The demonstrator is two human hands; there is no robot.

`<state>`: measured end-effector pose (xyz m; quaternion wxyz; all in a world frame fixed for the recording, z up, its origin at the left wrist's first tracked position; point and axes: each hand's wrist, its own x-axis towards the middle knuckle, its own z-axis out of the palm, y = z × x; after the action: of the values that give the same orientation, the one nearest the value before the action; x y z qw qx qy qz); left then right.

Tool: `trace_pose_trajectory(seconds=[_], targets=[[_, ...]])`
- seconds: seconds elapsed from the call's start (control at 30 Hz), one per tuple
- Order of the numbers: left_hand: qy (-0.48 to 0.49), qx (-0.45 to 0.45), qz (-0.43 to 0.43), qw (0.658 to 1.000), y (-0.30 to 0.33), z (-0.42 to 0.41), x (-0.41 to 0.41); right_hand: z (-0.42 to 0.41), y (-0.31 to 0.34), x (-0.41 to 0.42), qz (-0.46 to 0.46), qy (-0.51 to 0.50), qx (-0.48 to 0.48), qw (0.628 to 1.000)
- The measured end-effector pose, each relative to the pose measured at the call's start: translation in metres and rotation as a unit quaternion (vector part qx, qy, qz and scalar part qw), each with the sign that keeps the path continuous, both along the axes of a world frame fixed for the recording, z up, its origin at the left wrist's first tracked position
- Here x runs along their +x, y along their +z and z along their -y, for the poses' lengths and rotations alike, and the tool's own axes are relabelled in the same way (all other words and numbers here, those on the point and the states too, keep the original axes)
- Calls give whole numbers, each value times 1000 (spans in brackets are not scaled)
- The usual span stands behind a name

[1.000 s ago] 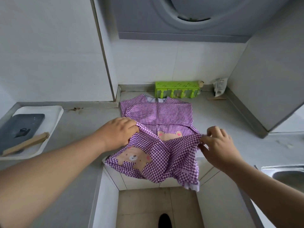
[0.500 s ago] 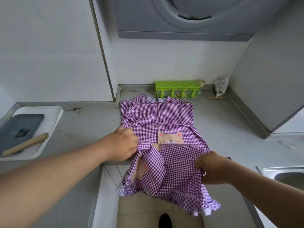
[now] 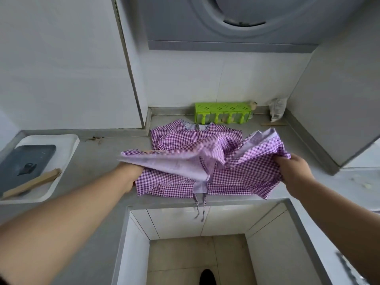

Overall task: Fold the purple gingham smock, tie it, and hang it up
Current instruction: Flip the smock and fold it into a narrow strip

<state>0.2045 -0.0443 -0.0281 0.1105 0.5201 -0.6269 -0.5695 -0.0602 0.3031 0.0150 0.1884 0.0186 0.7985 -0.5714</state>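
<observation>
Smock (image 3: 185, 182): on grey counter (image 3: 98, 161), collar toward green rack (image 3: 223, 115), lower half lifted, ties dangling over edge.
Left hand (image 3: 129, 176): mostly under fabric; finger state impossible to tell.
Right hand (image 3: 294, 171): fingers curled, gripping hem.
Tray (image 3: 67, 149): far left.

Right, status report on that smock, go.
Both hands gripping: left hand mostly hidden under the fabric, right hand on the right edge. Smock lifted mid-fold over the counter, ties dangling off the front. Not tied, not hung. Nothing in the way.
</observation>
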Motion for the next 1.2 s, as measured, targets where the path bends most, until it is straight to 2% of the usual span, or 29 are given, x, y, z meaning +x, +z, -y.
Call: trace_pose_trajectory(seconds=[0.07, 0.13, 0.2, 0.27, 0.37, 0.47, 0.57, 0.67, 0.77, 0.87, 0.93, 0.97, 1.0, 1.1, 1.17, 1.2], targets=[[-32, -33, 30, 998, 9, -4, -2, -5, -2, 2, -22, 60, 48, 997], [-119, -57, 66, 989, 15, -11, -4, -7, -6, 6, -22, 106, 66, 992], [-250, -88, 107, 958, 20, -20, -3, -7, -10, 8, -21, 129, 93, 987], [-329, -82, 134, 931, 12, -15, 5, -5, -16, 7, -18, 145, 119, 982], [-380, -81, 145, 910, -2, -9, 9, -5, -20, 6, -3, 169, 127, 977], [-432, -122, 152, 881, 2, -17, 7, -7, -13, 10, 10, 227, 137, 964], [-447, -147, 172, 865, 9, -25, 4, -9, -8, 12, 1, 288, 202, 936], [-425, -124, 184, 877, 15, -26, -4, -10, -8, 7, -13, 343, 281, 896], [-411, -72, 156, 895, 10, -21, -12, -10, -8, -2, 9, 396, 316, 862], [-368, 34, 123, 921, 8, -18, -24, -7, -6, -19, 51, 450, 357, 817], [-327, 93, 98, 935, 9, -17, -33, -3, -3, -35, 92, 477, 343, 804], [-300, 104, 93, 944, 9, -14, -42, 0, -2, -47, 113, 477, 307, 816], [-273, 110, 87, 952, 8, -9, -49, 2, -2, -59, 119, 457, 252, 845], [-185, 86, 33, 978, 5, 7, -68, 13, -8, -97, 64, 278, 70, 956], [-129, 56, 9, 990, 4, 18, -81, 25, -12, -122, 11, 166, 29, 986], [-102, 47, -3, 994, 1, 23, -91, 34, -12, -134, -7, 150, 31, 988]])
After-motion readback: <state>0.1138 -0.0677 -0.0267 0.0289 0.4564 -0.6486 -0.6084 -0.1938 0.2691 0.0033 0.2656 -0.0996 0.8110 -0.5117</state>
